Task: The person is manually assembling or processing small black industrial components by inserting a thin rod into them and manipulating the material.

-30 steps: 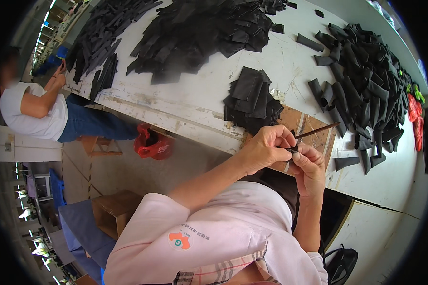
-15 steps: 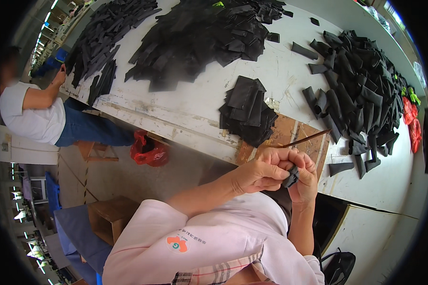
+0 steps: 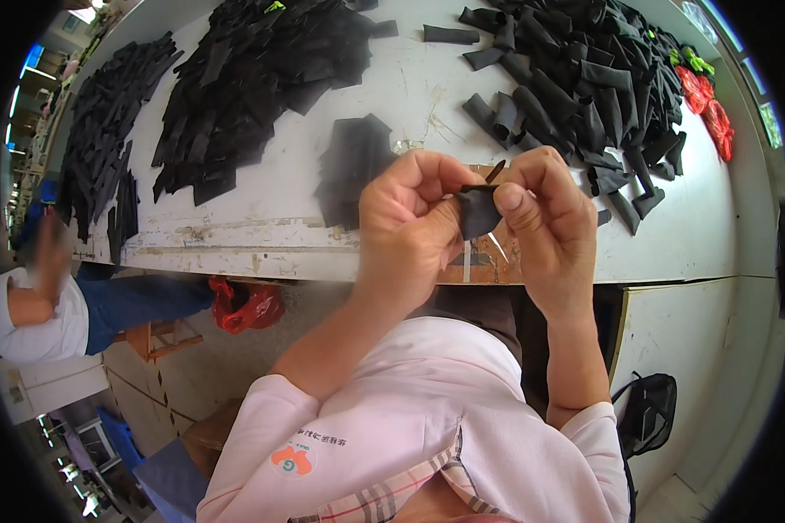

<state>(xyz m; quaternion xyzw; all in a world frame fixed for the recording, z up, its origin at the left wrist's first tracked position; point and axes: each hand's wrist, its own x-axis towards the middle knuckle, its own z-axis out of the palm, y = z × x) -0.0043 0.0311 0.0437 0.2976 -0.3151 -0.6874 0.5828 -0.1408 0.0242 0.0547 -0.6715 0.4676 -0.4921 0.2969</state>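
Above the table's near edge, my left hand (image 3: 407, 228) and my right hand (image 3: 551, 225) pinch a small piece of black fabric (image 3: 478, 214) between them. Thumbs and forefingers grip its opposite sides. Behind the fabric the dark end of a thin stick-like tool (image 3: 495, 172) shows. A pale pointed tip (image 3: 499, 247) sticks out below the fabric; I cannot tell whether the two belong together. Under my hands is a brown board (image 3: 481, 272). Beyond my left hand lies a stack of flat black fabric pieces (image 3: 351, 161), blurred. Past my right hand is a pile of black fabric tubes (image 3: 576, 96).
More black fabric pieces (image 3: 244, 96) and narrow strips (image 3: 113, 109) cover the white table (image 3: 270, 234) at the far left. Red plastic bags (image 3: 711, 113) lie at the far right. A co-worker (image 3: 48, 305) sits at the left, near a red bag (image 3: 249, 305) on the floor.
The view has turned to the right, so the table now lies more level. Both hands have come up and the fabric, bunched before, is held flatter between them.
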